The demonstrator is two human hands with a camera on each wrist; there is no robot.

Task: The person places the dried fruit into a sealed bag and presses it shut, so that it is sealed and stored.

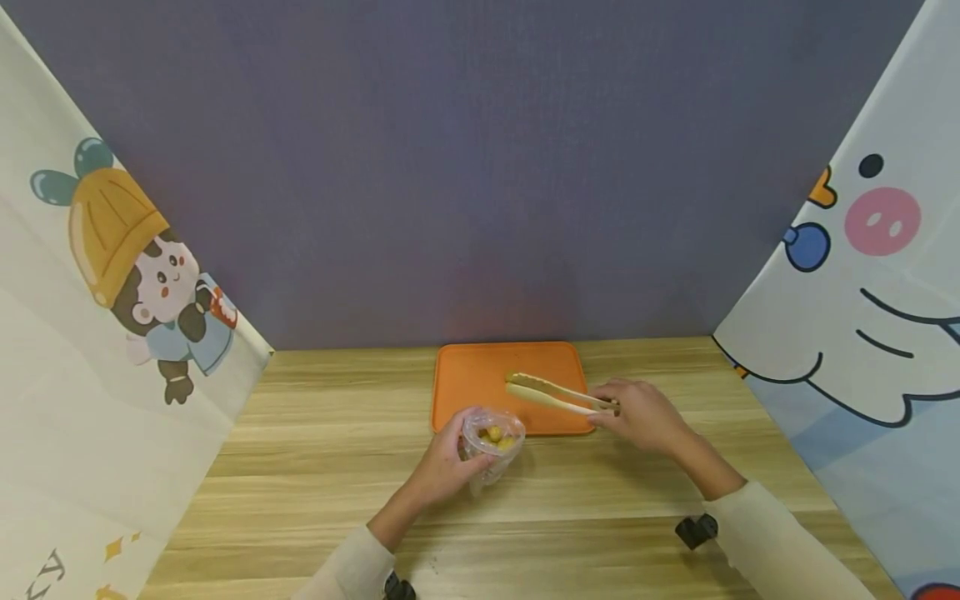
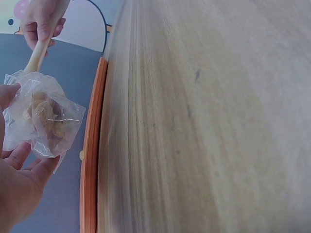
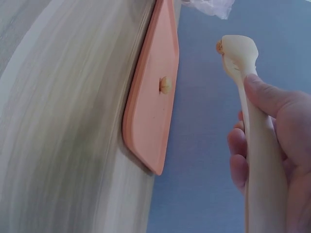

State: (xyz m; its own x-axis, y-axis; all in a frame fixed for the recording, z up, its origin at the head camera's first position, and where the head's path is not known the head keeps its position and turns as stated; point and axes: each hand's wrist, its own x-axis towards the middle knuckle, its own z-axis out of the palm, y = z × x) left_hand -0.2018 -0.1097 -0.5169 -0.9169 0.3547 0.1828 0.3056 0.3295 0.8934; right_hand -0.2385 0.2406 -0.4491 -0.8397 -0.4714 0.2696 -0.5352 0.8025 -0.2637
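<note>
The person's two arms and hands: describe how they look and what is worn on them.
The plain cream fabric left sleeve and matching cream fabric right sleeve both stop short of the wrist. A small, blocky black device shows by the left cuff, and a similar black one by the right. The left hand and right hand are ungloved.

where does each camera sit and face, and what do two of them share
Head: worn on the head, facing forward and down at the wooden table; shows the left hand, right hand and both sleeves.
Left wrist: worn on that wrist, facing the clear bag the left hand holds, wooden table on the picture's right; the right hand shows beyond.
Right wrist: worn on that wrist, facing the tongs and orange tray; the right hand grips the tongs.
Head and left wrist share both hands, clear bag, tongs and orange tray.
</note>
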